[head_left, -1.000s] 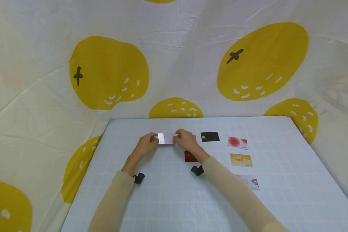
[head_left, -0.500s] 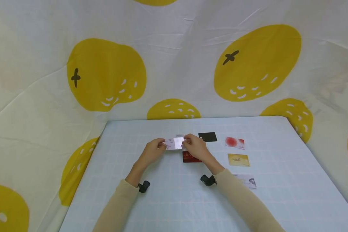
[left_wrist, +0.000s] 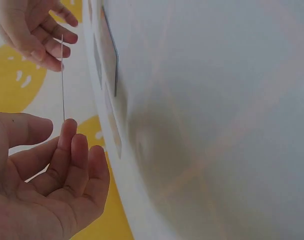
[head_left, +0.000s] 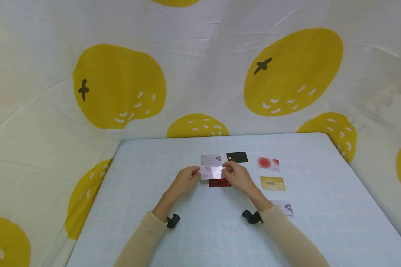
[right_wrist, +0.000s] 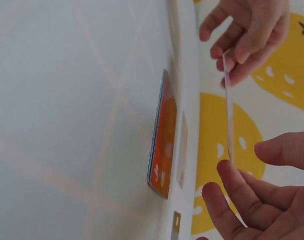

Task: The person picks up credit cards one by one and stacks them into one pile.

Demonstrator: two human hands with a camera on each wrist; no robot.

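Between my two hands a pale plastic card (head_left: 207, 172) with a pinkish floral print hangs above the table, glare across its right half. My left hand (head_left: 186, 180) grips its left end and my right hand (head_left: 238, 176) its right end. Both wrist views show the card (left_wrist: 63, 82) edge-on, with fingertips at each end. Partly behind it in the head view are a dark red card (head_left: 220, 183) and a pale card with a dark emblem (head_left: 211, 159). A black card (head_left: 237, 157) lies just beyond my right hand.
On the right of the table (head_left: 187, 241) lie a white card with red circles (head_left: 268, 163), a gold card (head_left: 273, 183) and a pale card (head_left: 282, 208) partly covered by my right sleeve. A fruit-print cloth (head_left: 200, 74) hangs behind the table's far edge.
Both hands have brought the pale card rightward and nearer me, in front of the dark red card. The pale card behind, earlier hidden, is now in sight. The other cards stay put.
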